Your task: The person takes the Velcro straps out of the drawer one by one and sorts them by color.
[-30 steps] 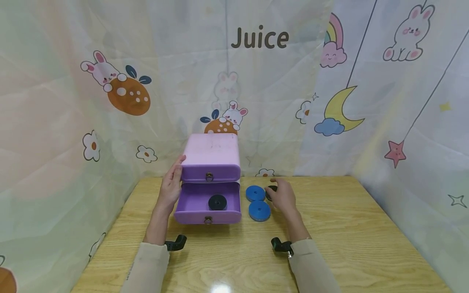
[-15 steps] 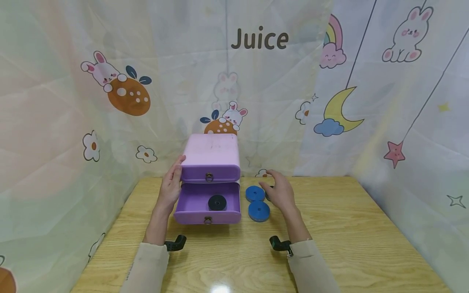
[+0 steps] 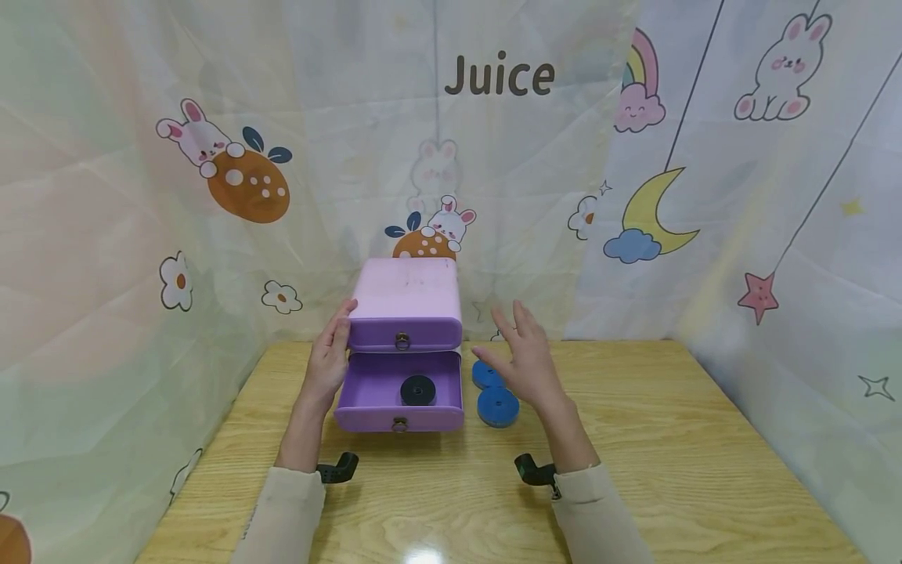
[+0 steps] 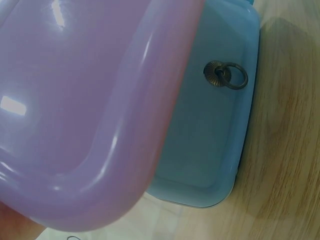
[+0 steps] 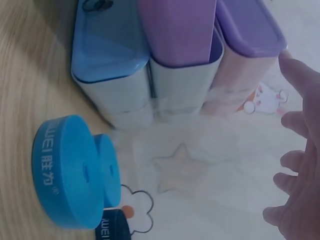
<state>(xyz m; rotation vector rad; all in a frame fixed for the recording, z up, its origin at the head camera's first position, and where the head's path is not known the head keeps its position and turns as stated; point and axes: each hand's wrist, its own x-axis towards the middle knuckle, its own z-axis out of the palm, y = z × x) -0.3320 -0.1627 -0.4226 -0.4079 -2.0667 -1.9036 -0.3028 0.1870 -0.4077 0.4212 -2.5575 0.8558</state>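
In the head view my left hand [image 3: 329,356] rests along the left side of a pink and purple drawer box [image 3: 405,290], fingers extended, thumb near the front edge. A lower drawer [image 3: 366,384] of it is pulled out, with a black roll [image 3: 418,390] lying inside. My right hand [image 3: 528,360] is raised with fingers spread, holding nothing, above and right of two blue rolls of strap [image 3: 498,407] on the table. Another black roll [image 5: 113,225] shows beside the blue ones in the right wrist view; the right hand hides it in the head view.
Below the pulled-out drawer, a blue bottom drawer [image 4: 200,135] with a ring handle [image 4: 232,76] is closed. Behind the wooden table [image 3: 669,446] hangs a printed cloth [image 3: 535,172], close behind the drawer box.
My right hand has let go of the black roll on the table, lifted up and to the left, and spread its fingers. The left hand and the drawer box have not moved.
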